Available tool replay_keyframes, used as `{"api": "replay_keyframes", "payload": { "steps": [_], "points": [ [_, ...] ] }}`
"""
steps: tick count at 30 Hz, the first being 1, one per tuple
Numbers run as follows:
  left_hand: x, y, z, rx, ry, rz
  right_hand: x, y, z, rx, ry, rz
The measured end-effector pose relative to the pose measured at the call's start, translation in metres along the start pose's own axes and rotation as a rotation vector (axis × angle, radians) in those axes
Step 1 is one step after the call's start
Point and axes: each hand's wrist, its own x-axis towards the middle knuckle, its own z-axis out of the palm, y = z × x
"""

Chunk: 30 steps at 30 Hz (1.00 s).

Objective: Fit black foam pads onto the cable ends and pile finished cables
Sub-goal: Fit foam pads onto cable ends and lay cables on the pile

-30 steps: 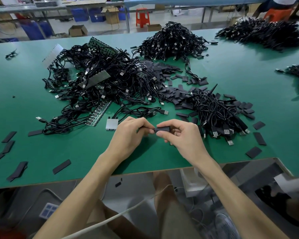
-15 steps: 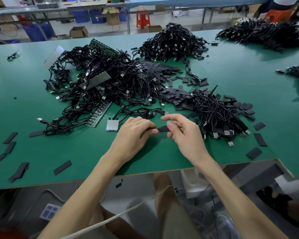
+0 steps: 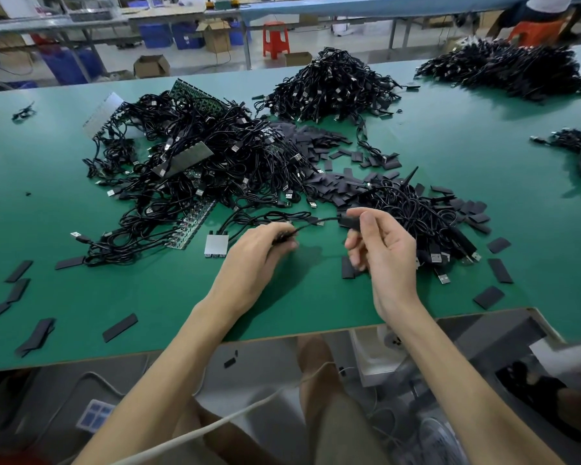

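So my left hand (image 3: pixel 259 243) has its fingers curled tight on a thin black cable (image 3: pixel 311 223) over the green tabletop (image 3: pixel 467 156); my right hand (image 3: pixel 379 243) pinches its black foam-padded end (image 3: pixel 349 221) between thumb and forefinger, other fingers loose.

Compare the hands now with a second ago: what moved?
The hands have drawn apart. The right hand lifted rightward, pinching the foam-padded black cable end; the left hand keeps hold of the thin black cable, now stretched between them. Tangled cable heaps and loose foam pads on the green table look unchanged.
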Motion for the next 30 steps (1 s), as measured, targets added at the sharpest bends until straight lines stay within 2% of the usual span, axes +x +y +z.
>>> {"api": "replay_keyframes", "payload": {
  "steps": [5,11,14,17,20,23,27,30],
  "points": [
    [0.008,0.010,-0.003,-0.323,0.157,-0.186,0.001,0.002,0.005,-0.042,-0.137,0.089],
    [0.043,0.034,-0.002,-0.694,0.056,-0.274,0.001,0.008,0.008,-0.245,-0.259,0.153],
    [0.065,0.054,0.003,-0.808,-0.002,-0.320,-0.001,0.008,0.010,-0.350,-0.287,0.168],
    [0.087,0.076,0.016,-0.801,-0.027,-0.325,-0.002,0.006,0.013,-0.445,-0.338,0.165],
    [0.105,0.094,0.037,-0.792,-0.136,-0.380,-0.002,0.003,0.012,-0.489,-0.347,0.146],
    [0.111,0.097,0.054,-0.582,-0.278,-0.373,-0.003,0.002,0.010,-0.527,-0.342,0.164],
    [0.103,0.083,0.054,-0.362,-0.244,-0.306,-0.002,0.004,0.011,-0.583,-0.353,0.158],
    [0.090,0.065,0.042,-0.255,-0.157,-0.257,-0.001,0.005,0.012,-0.526,-0.344,0.131]
  ]
}}
